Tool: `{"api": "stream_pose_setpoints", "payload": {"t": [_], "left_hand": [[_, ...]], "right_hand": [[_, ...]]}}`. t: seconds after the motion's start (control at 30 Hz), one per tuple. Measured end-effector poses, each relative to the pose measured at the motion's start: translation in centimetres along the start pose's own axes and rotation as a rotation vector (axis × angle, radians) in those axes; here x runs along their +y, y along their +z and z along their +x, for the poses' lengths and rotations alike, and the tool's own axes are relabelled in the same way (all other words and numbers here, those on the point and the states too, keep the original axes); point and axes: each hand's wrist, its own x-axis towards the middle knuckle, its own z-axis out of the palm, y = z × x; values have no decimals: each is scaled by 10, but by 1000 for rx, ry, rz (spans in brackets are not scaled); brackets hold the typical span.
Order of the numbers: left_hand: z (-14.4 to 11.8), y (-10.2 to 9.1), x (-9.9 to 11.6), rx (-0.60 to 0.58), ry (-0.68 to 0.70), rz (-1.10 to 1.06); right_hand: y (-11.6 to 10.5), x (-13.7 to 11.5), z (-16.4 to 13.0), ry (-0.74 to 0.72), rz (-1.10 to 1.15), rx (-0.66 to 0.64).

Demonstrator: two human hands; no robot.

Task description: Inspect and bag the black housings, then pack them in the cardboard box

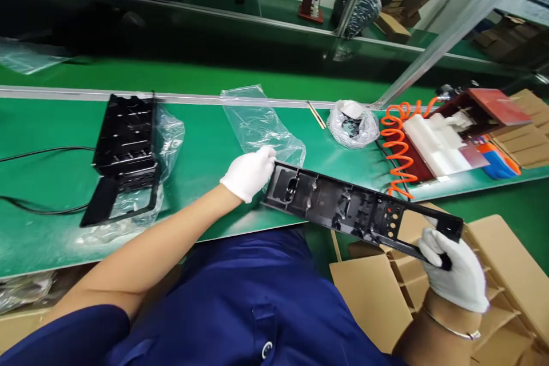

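Panel (328, 194) slants between outstretched left hand (249, 174) and curled right hand (458, 270), both gripping.

I can read no text, brand, number or sign on the long black panel (362, 209) I hold, and I make out no lettering on the clear bag (259, 126), the open cardboard box (369, 291) or the blue-and-orange packet (500, 161).

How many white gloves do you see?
2. One, the left glove, is at the left end of the long black panel; the other, the right glove, holds its right end. Any inside boxes or bags could be hidden.
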Motion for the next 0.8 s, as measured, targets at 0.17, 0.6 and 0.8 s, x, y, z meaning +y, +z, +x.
{"api": "stream_pose_setpoints", "payload": {"t": [0.17, 0.6, 0.8], "left_hand": [[-7, 13, 30, 40, 15, 116], [3, 16, 56, 53, 65, 51], [-4, 16, 57, 73, 89, 15]], "right_hand": [[-9, 10, -4, 5, 27, 83], [6, 30, -14, -75, -93, 12], [10, 31, -15, -102, -44, 15]]}}
